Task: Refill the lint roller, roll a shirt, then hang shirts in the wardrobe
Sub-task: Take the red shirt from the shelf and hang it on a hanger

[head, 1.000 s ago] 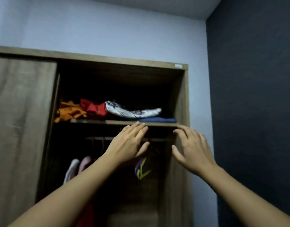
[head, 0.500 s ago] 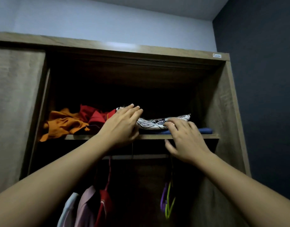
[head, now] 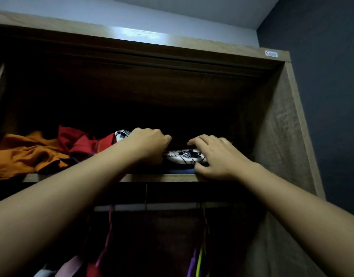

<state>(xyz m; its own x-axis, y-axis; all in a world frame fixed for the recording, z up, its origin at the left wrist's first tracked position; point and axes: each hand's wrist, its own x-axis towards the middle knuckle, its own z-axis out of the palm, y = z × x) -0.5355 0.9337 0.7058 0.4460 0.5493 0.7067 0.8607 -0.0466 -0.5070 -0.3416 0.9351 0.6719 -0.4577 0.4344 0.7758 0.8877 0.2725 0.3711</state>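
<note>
Both my hands reach onto the upper shelf (head: 76, 177) of the open wooden wardrobe (head: 282, 120). A white shirt with a black pattern (head: 184, 155) lies folded on the shelf on top of a dark blue garment (head: 178, 170). My left hand (head: 150, 143) curls its fingers over the shirt's left part. My right hand (head: 218, 156) grips the shirt's right end, fingers over the top and thumb beneath its front edge. The far side of the shirt is lost in the dark.
A red garment (head: 76, 139) and an orange one (head: 26, 152) lie crumpled on the shelf's left. Below the shelf runs a hanging rail (head: 152, 206) with clothes at the left and empty purple and yellow hangers (head: 198, 260) at the right. A dark wall (head: 328, 96) stands right.
I have come closer to the wardrobe and raised both hands from in front of the rail up onto the shelf. Their fingers have closed on the patterned shirt.
</note>
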